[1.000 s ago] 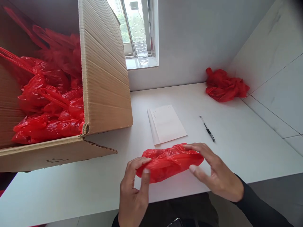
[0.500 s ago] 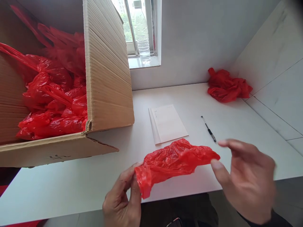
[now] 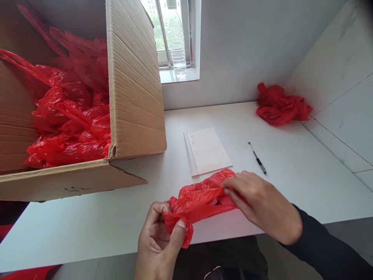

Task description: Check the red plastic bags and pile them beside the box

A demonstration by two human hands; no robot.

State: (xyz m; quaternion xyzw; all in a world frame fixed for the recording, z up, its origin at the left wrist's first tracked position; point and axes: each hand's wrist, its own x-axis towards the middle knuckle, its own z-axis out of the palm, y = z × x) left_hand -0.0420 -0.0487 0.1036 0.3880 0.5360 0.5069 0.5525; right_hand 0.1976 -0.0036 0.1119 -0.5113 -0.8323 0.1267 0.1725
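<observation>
A crumpled red plastic bag stretches between my two hands above the table's front edge. My left hand grips its bunched left end, with the thumb pressed on the film. At the other side, my right hand pinches the bag's upper edge between thumb and fingers. A small dark spot shows through a gap in the film near the right fingertips; I cannot make out what it is. Just behind the bag lies a white notebook with small print near its top.
On the left stands an open cardboard box holding several red plastic bags. A black pen lies right of the notebook. Another crumpled red bag rests in the back right corner. A clear bottle stands on the windowsill.
My right hand has moved left from beside the bag and now pinches it. My left thumb has come over the bag's left end, and the bag has been pulled partly open.
</observation>
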